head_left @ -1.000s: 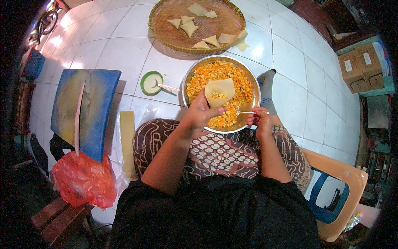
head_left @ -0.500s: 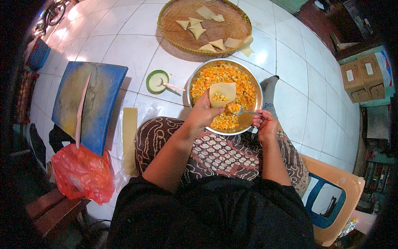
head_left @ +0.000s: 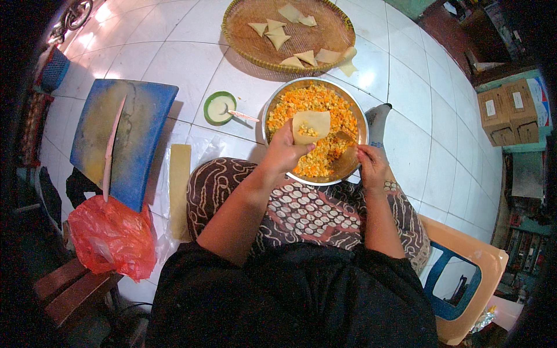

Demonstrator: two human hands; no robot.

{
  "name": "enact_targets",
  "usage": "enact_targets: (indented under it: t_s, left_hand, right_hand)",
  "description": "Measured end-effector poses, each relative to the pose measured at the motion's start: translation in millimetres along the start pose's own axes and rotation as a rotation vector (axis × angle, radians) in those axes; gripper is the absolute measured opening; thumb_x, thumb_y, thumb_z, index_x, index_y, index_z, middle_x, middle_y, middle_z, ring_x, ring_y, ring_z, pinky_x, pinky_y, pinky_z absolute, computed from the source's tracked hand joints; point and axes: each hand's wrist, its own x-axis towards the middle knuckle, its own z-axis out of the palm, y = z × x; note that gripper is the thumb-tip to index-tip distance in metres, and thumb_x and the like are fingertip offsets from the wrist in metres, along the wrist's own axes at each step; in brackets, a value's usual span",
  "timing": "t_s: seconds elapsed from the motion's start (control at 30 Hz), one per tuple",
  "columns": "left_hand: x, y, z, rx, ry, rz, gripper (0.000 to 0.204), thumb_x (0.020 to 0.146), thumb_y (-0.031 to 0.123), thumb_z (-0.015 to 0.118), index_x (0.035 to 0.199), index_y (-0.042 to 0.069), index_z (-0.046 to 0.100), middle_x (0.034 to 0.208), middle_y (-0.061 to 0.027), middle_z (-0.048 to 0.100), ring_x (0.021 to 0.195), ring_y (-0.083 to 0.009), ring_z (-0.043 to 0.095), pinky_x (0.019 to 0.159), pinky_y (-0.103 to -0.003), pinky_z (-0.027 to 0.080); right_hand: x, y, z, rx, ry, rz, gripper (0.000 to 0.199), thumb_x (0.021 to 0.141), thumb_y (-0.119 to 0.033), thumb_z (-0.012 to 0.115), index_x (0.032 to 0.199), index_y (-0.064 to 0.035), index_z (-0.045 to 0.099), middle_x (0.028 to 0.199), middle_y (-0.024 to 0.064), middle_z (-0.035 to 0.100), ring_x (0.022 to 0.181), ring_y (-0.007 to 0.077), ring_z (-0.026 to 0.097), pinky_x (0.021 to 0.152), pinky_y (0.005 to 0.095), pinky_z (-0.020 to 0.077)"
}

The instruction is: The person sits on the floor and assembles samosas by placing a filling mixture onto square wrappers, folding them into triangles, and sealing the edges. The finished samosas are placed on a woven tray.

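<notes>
My left hand [head_left: 282,152] grips a pale wrapper [head_left: 310,119] shaped into a pocket, with a little diced orange and yellow filling showing in it. The wrapper is above a round metal bowl [head_left: 361,124] heaped with diced vegetable filling [head_left: 322,95]. On the bowl's right side, my right hand [head_left: 373,165] pinches the handle of a metal spoon [head_left: 347,152], whose head is down at the filling near the wrapper. Beyond the bowl is a woven tray [head_left: 255,49] carrying several folded triangles [head_left: 278,39] and some flat wrappers [head_left: 328,55].
Left of the bowl stands a green-rimmed cup [head_left: 210,113] of white paste with a spoon [head_left: 242,116] in it. A strip of wrappers [head_left: 180,185] lies on clear plastic. Further left are a blue board [head_left: 148,139] with a knife [head_left: 112,151], and a red plastic bag [head_left: 113,238].
The spoon in my right hand has swung from close under the wrapper to the filling at the bowl's right. My left hand keeps the wrapper in nearly the same place.
</notes>
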Motion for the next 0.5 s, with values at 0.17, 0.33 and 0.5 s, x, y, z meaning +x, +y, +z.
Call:
enact_targets:
  t_s: [0.17,0.33,0.5]
  left_hand:
    - [2.3,-1.0,0.3,0.032,-0.012,-0.029,0.052,0.073,-0.009,0.059,0.121,0.003,0.043,0.115,-0.0056,0.054,0.107,-0.0155,0.05,0.095,-0.029,0.037]
    - [1.7,2.6,1.3,0.015,0.011,-0.042,0.052,0.072,-0.009,0.058,0.121,0.003,0.043,0.115,-0.0056,0.054,0.107,-0.0154,0.05,0.094,-0.029,0.037]
    - [1.3,1.3,-0.5,0.022,0.004,-0.025,0.053,0.071,-0.009,0.058,0.121,0.003,0.043,0.115,-0.0053,0.054,0.108,-0.0153,0.049,0.094,-0.029,0.037]
  right_hand:
    - [-14.3,23.2,30.7,0.357,-0.105,0.372,0.018,0.082,-0.011,0.054,0.09,0.0037,0.059,0.08,0.0108,0.061,0.068,0.0164,0.058,0.063,0.0255,0.0447]
    - [-13.5,13.5,22.0,0.828,-0.067,0.648,0.019,0.083,-0.016,0.049,0.09,0.0017,0.053,0.071,0.0146,0.059,0.058,0.0231,0.059,0.055,0.0311,0.0496]
    - [-6.2,3.1,10.4,0.922,-0.025,0.769,0.02,0.084,-0.017,0.045,0.093,0.0012,0.049,0.07,0.0158,0.058,0.057,0.0248,0.059,0.053,0.0329,0.0503]
